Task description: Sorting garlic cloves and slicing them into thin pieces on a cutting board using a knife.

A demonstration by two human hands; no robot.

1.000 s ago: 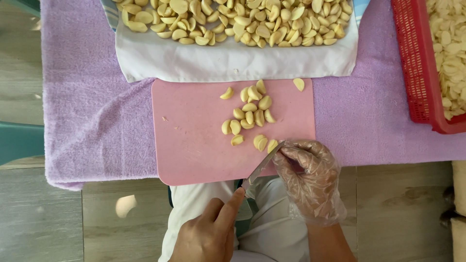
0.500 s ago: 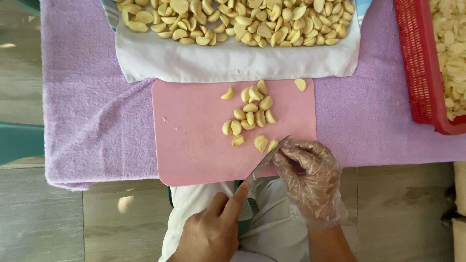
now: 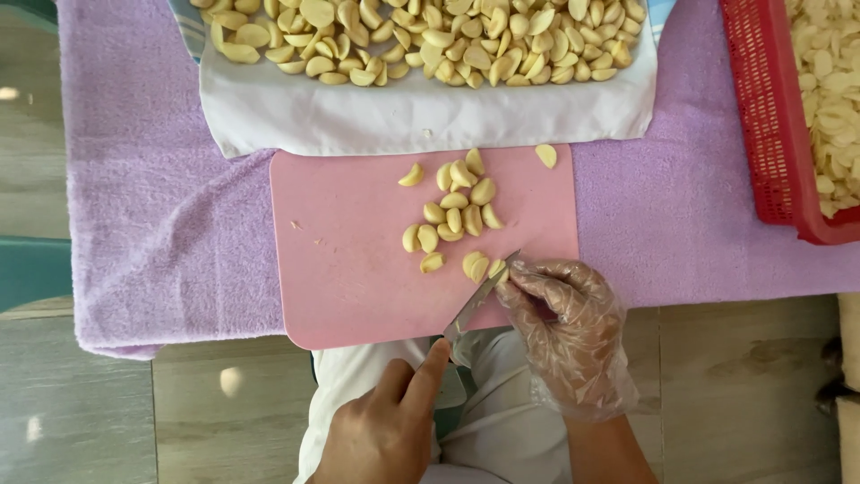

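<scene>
Gripping a thin steel knife, the bare left hand meets the crinkly-gloved right hand pinching a smooth garlic clove.

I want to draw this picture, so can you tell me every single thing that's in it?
Cutting board: one, pink, middle, on the towel.
Towel: one, purple, spread under the board.
Garlic cloves on the board: more than a dozen, pale yellow, loose cluster right of centre.
White cloth: one, above the board.
Heap of garlic cloves: many, yellow, on the white cloth at the top.
Basket: one, red, top right, holding pale peeled cloves.
Knife: one, silver blade, tip at a clove on the board's lower right.
Floor: wooden, around the towel.
Left hand: bare, bottom, holding the knife.
Right hand: in a clear plastic glove, fingers on a clove at the blade.
</scene>
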